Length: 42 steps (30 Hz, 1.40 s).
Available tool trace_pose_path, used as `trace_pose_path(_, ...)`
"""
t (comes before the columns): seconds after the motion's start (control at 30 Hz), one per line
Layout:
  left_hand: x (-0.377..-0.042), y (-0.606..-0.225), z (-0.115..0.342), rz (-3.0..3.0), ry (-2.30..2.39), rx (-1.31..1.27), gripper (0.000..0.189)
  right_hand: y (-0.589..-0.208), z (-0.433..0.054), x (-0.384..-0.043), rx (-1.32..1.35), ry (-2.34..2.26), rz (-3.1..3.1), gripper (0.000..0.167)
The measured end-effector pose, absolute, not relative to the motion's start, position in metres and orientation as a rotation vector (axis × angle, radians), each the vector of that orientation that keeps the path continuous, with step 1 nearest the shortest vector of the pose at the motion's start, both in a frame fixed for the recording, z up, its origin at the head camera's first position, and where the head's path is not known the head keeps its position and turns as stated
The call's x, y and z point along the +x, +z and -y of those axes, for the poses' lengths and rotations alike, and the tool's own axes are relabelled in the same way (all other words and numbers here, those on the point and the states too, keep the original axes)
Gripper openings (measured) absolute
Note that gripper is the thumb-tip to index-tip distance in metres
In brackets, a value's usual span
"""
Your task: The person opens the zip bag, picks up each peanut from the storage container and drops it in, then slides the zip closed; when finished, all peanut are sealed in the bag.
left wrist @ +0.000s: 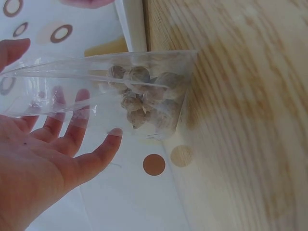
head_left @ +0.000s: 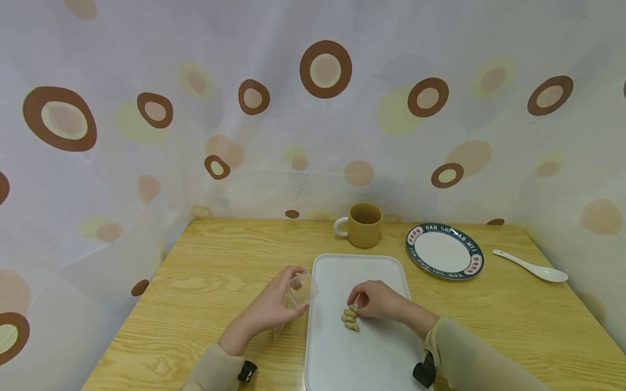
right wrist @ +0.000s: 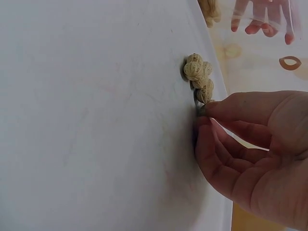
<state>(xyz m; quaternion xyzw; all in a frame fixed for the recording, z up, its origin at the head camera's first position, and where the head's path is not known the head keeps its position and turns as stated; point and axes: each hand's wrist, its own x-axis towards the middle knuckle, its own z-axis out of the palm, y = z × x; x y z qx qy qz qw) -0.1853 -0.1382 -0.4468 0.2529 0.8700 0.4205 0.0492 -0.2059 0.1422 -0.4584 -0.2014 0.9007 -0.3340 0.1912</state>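
My left hand (head_left: pixel 271 304) holds a clear plastic container (left wrist: pixel 108 108) from the side, thumb and fingers spread around its upper part. Its base meets the wooden table, left of the white tray (head_left: pixel 337 358). Several peanuts (left wrist: pixel 137 77) lie at the container's bottom in the left wrist view. On the tray, a short row of unshelled peanuts (right wrist: pixel 195 70) lies beside my right hand (head_left: pixel 383 301). That hand's thumb and index finger pinch a peanut (right wrist: pixel 202 111) at the row's far end, mostly hidden by the fingertips.
A mustard mug (head_left: pixel 364 231) with a white handle stands behind the tray. To its right are a dark-rimmed plate (head_left: pixel 442 252) and a white spoon (head_left: pixel 533 266). A patterned sheet (head_left: pixel 274 130) hangs behind the wooden table (head_left: pixel 205 271) and along its sides.
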Motion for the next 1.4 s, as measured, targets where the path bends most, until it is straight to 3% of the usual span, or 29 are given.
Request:
trace_pose_path(0.7, -0.186, -0.447, 0.136, -2.615, 1.281, 0.732, 0.068, -0.425, -0.136, -0.222, -0.670, -1.036, -2.584, 0.020)
trace_pose_path(1.4, -0.186, -0.447, 0.135, -2.589, 1.273, 0.751, 0.067, -0.376, -0.093, -0.203, -0.866, -1.193, -2.557, 0.021)
